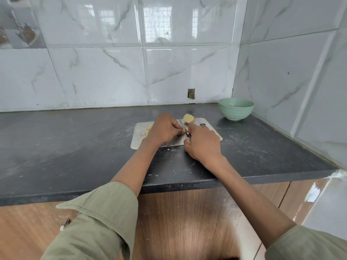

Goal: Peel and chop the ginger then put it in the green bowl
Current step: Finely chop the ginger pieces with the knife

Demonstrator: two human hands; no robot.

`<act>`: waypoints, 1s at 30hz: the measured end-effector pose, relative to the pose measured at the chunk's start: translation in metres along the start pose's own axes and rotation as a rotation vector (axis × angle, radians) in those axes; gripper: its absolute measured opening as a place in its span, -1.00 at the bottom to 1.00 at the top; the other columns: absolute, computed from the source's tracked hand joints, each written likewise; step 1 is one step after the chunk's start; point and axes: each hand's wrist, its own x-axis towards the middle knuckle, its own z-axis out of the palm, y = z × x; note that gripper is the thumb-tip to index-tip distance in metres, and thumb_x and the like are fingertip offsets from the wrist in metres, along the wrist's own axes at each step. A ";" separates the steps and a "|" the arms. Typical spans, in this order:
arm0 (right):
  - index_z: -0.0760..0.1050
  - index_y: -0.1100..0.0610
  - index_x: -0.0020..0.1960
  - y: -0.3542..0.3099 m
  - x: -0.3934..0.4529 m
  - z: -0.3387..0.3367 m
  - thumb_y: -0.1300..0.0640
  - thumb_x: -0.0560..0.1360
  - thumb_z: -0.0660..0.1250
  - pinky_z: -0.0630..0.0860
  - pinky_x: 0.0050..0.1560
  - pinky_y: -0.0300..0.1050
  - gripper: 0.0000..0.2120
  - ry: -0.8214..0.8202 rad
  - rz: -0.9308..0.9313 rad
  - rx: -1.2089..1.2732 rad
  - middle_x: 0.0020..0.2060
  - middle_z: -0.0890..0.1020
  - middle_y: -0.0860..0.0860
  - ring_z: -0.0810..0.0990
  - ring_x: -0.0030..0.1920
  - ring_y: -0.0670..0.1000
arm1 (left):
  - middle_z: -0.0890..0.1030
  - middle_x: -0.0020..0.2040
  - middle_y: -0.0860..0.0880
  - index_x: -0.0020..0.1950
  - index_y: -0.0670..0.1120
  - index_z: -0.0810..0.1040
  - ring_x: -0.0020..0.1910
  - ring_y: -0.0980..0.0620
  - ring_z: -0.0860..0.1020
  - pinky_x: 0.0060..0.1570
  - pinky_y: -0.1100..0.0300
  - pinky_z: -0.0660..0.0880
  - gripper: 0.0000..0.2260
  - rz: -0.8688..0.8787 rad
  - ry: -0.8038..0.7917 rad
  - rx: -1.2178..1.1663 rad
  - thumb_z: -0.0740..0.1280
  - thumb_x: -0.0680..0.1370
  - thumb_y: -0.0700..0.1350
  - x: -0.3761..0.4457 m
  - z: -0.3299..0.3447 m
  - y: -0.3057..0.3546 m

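A metal cutting board (210,132) lies on the dark counter. My left hand (164,129) pinches a small piece of ginger (183,131) down on the board. My right hand (203,142) grips a small knife (183,125), its blade set against that piece. A bigger peeled chunk of ginger (188,118) sits at the board's far edge. Cut ginger bits (149,130) peek out to the left of my left hand. The green bowl (236,108) stands at the back right, near the corner of the walls.
The dark counter (75,147) carries white scuffs and small scraps. Tiled walls close it in at the back and on the right. Wooden cabinet fronts (187,222) lie below the front edge.
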 end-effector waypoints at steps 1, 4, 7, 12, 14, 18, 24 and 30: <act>0.44 0.08 0.15 0.000 -0.001 0.000 0.06 0.57 0.25 0.35 -0.11 0.00 -0.81 0.005 0.002 0.004 0.00 0.57 0.12 0.55 0.04 0.22 | 0.72 -0.31 0.10 -0.17 -0.01 0.79 -0.24 0.08 0.70 -0.09 -0.01 0.65 -0.96 0.001 0.004 0.002 0.61 0.43 -0.14 -0.001 0.000 0.000; 0.44 0.08 0.15 0.002 -0.001 0.001 0.06 0.55 0.26 0.38 -0.11 0.00 -0.80 -0.003 0.015 0.036 -0.02 0.58 0.12 0.56 0.02 0.22 | 0.72 -0.32 0.10 -0.16 -0.03 0.79 -0.26 0.08 0.69 -0.14 0.05 0.65 -0.96 0.000 0.009 0.003 0.60 0.44 -0.15 -0.002 0.000 0.001; 0.44 0.08 0.16 0.005 0.000 0.002 0.05 0.55 0.26 0.40 -0.10 0.01 -0.79 -0.011 0.028 0.065 -0.01 0.60 0.12 0.55 0.04 0.22 | 0.72 -0.32 0.09 -0.16 -0.05 0.79 -0.32 0.16 0.66 -0.20 0.12 0.63 -0.97 0.007 0.015 0.004 0.60 0.44 -0.16 -0.002 -0.001 0.001; 0.43 0.07 0.16 0.009 0.000 0.003 0.05 0.58 0.25 0.35 -0.12 0.00 -0.81 0.009 0.035 0.106 -0.05 0.57 0.09 0.52 0.06 0.19 | 0.73 -0.29 0.10 -0.14 -0.04 0.79 -0.29 0.21 0.66 -0.15 0.17 0.63 -0.95 0.012 0.012 -0.005 0.61 0.43 -0.15 -0.002 -0.001 0.001; 0.42 0.07 0.15 0.009 0.000 0.005 0.05 0.58 0.25 0.37 -0.11 0.02 -0.82 0.018 0.018 0.119 -0.05 0.58 0.09 0.52 0.04 0.19 | 0.73 -0.29 0.08 -0.15 -0.05 0.79 -0.29 0.17 0.68 -0.13 0.12 0.65 -0.95 0.011 0.014 -0.003 0.61 0.43 -0.16 -0.002 -0.001 0.001; 0.42 0.07 0.15 0.008 0.000 0.006 0.05 0.57 0.24 0.42 -0.11 0.04 -0.82 0.023 0.002 0.121 -0.04 0.58 0.11 0.53 -0.01 0.20 | 0.73 -0.30 0.08 -0.17 -0.04 0.79 -0.27 0.13 0.69 -0.09 0.04 0.66 -0.95 0.000 0.017 -0.012 0.60 0.43 -0.17 -0.002 -0.001 0.000; 0.45 0.06 0.15 0.009 0.001 0.005 0.07 0.56 0.24 0.39 -0.12 0.02 -0.82 0.008 -0.012 0.103 -0.06 0.57 0.10 0.51 -0.03 0.20 | 0.73 -0.29 0.08 -0.16 -0.03 0.79 -0.24 0.08 0.70 -0.06 -0.01 0.66 -0.94 -0.005 0.001 -0.020 0.60 0.43 -0.17 -0.002 -0.001 -0.001; 0.45 0.05 0.11 0.011 0.015 0.003 0.07 0.53 0.26 0.35 -0.13 0.00 -0.83 -0.108 0.006 0.092 -0.04 0.62 0.11 0.52 0.01 0.19 | 0.72 -0.31 0.08 -0.19 0.01 0.78 -0.25 0.07 0.70 -0.11 -0.01 0.66 -0.91 0.005 -0.011 -0.017 0.59 0.43 -0.18 -0.002 0.000 0.000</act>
